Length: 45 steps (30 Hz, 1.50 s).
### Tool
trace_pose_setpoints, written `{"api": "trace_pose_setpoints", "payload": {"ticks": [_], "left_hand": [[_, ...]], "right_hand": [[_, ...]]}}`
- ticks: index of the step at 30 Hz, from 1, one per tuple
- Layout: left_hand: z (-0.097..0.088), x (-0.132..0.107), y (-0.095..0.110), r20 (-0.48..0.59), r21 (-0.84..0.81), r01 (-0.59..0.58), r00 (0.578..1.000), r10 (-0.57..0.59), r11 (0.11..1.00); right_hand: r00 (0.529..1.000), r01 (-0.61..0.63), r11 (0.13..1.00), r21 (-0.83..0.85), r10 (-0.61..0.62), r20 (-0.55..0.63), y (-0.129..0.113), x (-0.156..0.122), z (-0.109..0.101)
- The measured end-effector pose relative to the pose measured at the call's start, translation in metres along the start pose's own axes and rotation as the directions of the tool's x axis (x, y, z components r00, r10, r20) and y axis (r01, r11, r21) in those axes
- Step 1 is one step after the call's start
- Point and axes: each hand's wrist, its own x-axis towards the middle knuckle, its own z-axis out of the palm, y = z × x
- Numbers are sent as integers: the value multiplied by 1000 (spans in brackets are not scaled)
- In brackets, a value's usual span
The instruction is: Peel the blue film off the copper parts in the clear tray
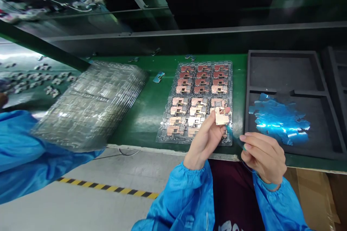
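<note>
My left hand holds a small copper-coloured circuit board between thumb and fingers, over the near right corner of a clear plastic tray. Rows of similar boards, reddish at the far end and paler at the near end, fill this tray. To the right, my right hand is closed in a pinch on a thin blue film, which stretches toward the board's lower edge. Whether the film still touches the board I cannot tell. Beside that hand, a heap of blue film pieces lies in a black foam tray.
A tall stack of clear trays stands at the left, beside another person's blue sleeve. A loose blue-filmed board and a few others lie on the green bench. Many parts are spread at the far left.
</note>
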Motion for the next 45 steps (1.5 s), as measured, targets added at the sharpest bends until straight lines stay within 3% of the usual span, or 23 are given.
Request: {"api": "trace_pose_setpoints", "payload": {"ticks": [2,4,7,9,11,14,17,20,24,29,33,36,41,45], "left_hand": [[-2,1,0,-36,-40,-12,999,11,999],[-3,0,0,-45,-52,-28,999,26,998],[-4,-3,-1,0,5,-34,999,34,999],[-4,-6,-1,45,70,-43,998,40,997],[-3,-8,-1,85,143,-68,995,57,987],[1,-13,-1,130,272,-101,989,67,957],[4,-19,-2,141,408,-137,986,86,903],[6,-24,-5,129,504,-186,982,139,844],[11,-26,-12,70,552,-223,973,222,804],[16,-24,-16,36,551,-260,957,289,793],[14,-23,-15,39,551,-244,963,267,798],[11,-22,-16,69,572,-218,973,219,791],[9,-20,-20,77,578,-249,965,251,777],[8,-20,-15,147,534,-195,980,137,823]], "right_hand": [[996,-80,997,12,80,-42,-1,2,-3],[967,-196,980,-28,188,-172,5,5,-5],[840,-474,865,-166,388,-379,29,5,-13],[791,-601,745,-288,506,-342,49,4,-20],[791,-607,686,-401,567,-229,63,3,-27],[810,-580,728,-366,561,-170,59,9,-27],[781,-624,781,16,624,20,32,22,-12],[689,-723,622,301,680,250,6,32,8],[597,-782,504,366,774,211,-5,33,22],[565,-791,400,463,768,301,-3,30,25],[569,-767,417,488,793,216,-3,30,29],[539,-774,414,479,828,156,-2,31,32],[518,-802,403,441,836,178,0,33,33],[503,-803,421,422,858,102,2,33,33]]}}
